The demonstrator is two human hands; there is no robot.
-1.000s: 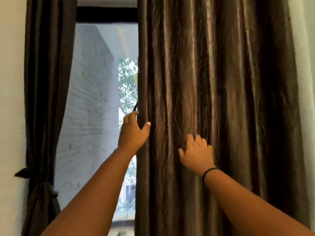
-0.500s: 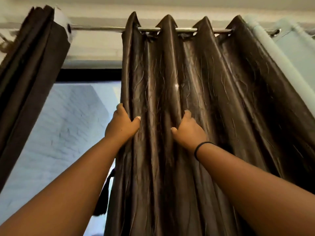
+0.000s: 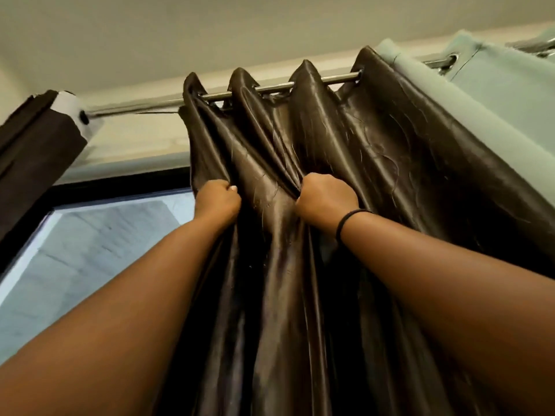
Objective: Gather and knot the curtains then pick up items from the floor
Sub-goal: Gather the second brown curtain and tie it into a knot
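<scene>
Two bare forearms reach up and away from the camera, the right one wearing a thin black band [image 3: 348, 222] at the wrist. At their ends both hands are closed on the shiny dark brown curtain [image 3: 390, 163], which hangs in deep folds in front of the person and fills the middle and right of the view. The left hand [image 3: 217, 201] holds the curtain's left edge, its grip curled tight round a fold of cloth with a pale thumbnail showing against the fabric. The right hand [image 3: 327, 199] sits at about the same height, near it and to the right, its grip balled into a fist round another fold; the fingers themselves are buried in the cloth. Between the two hands the fabric bunches and creases. Above them the curtain rises in four peaked pleats threaded onto a metal rod [image 3: 276, 87] that runs across under the ceiling [image 3: 210, 31]. Just beside the brown curtain's upper right edge, on the same rod, hangs a pale green curtain [image 3: 495, 85]. To the left, apart from the held curtain, a second dark curtain [image 3: 33, 139] is pushed to the side, a white lining showing at its top. Between the two dark curtains lies a black-framed window [image 3: 105, 244], with a pale brick wall beyond the glass.
</scene>
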